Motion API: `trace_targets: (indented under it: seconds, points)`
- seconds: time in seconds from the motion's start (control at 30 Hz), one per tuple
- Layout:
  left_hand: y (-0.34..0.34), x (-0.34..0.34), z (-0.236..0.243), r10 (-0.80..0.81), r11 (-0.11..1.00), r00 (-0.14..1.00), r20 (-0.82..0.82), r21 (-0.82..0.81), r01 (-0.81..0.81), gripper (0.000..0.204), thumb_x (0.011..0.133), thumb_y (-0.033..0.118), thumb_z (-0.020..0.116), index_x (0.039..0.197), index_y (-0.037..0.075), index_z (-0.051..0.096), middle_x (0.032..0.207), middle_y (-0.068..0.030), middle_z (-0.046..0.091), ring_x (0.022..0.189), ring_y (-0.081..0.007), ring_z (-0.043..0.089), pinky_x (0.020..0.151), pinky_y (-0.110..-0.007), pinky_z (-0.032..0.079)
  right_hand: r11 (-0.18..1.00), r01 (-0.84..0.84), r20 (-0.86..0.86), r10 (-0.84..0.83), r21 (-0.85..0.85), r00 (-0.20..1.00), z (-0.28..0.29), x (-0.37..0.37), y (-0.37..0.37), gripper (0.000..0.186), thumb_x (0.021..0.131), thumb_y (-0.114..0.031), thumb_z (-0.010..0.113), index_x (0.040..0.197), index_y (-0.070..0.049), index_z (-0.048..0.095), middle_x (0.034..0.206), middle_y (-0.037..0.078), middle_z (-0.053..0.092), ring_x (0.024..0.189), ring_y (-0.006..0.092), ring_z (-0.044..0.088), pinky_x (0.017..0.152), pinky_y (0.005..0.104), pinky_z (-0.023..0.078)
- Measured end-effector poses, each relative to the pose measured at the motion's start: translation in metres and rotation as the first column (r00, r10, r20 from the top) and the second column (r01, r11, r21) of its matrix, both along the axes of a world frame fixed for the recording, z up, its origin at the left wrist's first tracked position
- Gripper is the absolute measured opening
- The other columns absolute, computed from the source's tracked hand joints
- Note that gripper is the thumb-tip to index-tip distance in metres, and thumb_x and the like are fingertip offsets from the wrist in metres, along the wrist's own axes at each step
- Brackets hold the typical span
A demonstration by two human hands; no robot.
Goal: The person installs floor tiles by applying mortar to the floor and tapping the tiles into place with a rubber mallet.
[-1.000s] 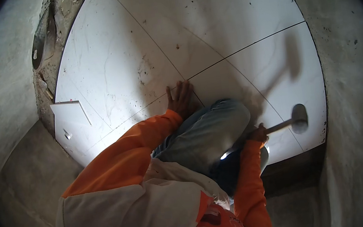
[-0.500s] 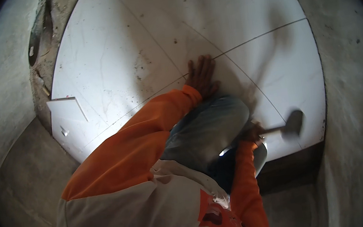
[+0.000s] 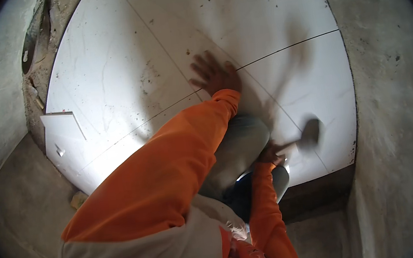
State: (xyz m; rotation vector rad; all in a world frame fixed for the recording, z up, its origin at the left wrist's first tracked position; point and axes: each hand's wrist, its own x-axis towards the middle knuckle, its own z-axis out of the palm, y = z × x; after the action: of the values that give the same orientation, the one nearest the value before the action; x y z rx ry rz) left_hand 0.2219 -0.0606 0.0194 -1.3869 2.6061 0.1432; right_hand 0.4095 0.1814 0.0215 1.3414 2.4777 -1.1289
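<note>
Nearest, the right hand (image 3: 267, 155) was wrapped round the handle of the mallet (image 3: 310, 135), whose blurred head appeared raised over the white floor tiles (image 3: 324, 81). Beyond and left of the mallet, the left hand (image 3: 217, 76) lay flat, fingers spread, across a dark joint (image 3: 289, 48). Tapping seemed the step in hand; another blow would call for fingers well clear of the mallet.
</note>
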Motion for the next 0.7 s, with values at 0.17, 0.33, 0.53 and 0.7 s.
trace_targets:
  seconds: [0.17,0.33,0.53,0.7]
  points:
    - [0.008,-0.027,0.002,0.4,0.915,0.916,0.024,-0.057,-0.398,0.071,0.091,0.044,0.036,0.152,0.015,0.014,0.159,-0.0133,0.006,0.146,-0.0347,0.006,0.111,-0.063,0.01,0.491,-0.193,-0.349,-0.249,-0.85,0.904,-0.002,0.004,0.026,0.032,0.082,-0.013,0.064,0.111,-0.006,0.056,0.085,0.006,0.058,0.072,0.0219,0.061,0.063,0.0394,0.05]
    - [0.008,-0.03,0.001,0.41,0.91,0.91,0.061,-0.09,-0.404,0.072,0.089,0.045,0.035,0.152,0.017,0.014,0.159,-0.0116,0.007,0.145,-0.034,0.009,0.112,-0.06,0.012,0.969,-0.074,-0.034,0.068,-0.237,0.997,-0.014,0.001,0.034,0.029,0.082,-0.015,0.063,0.108,-0.005,0.056,0.076,0.005,0.056,0.065,0.0179,0.058,0.06,0.0367,0.049]
    - [0.009,-0.033,0.006,0.41,0.911,0.906,0.104,-0.091,-0.401,0.068,0.093,0.044,0.032,0.152,0.016,0.013,0.159,-0.0109,0.006,0.146,-0.032,0.008,0.113,-0.057,0.011,0.993,-0.12,0.076,0.121,-0.02,0.99,-0.009,-0.002,0.007,0.015,0.086,-0.018,0.061,0.091,-0.004,0.057,0.068,0.004,0.054,0.058,0.0128,0.053,0.057,0.0299,0.047]
    - [0.008,-0.036,0.013,0.409,0.912,0.902,0.135,-0.043,-0.408,0.069,0.093,0.043,0.034,0.152,0.014,0.013,0.159,-0.0122,0.006,0.146,-0.0319,0.007,0.114,-0.055,0.011,0.973,-0.123,0.056,0.115,0.193,0.992,-0.02,0.007,0.005,0.021,0.089,-0.02,0.06,0.077,-0.004,0.059,0.062,0.002,0.053,0.053,0.0085,0.05,0.054,0.0242,0.046]
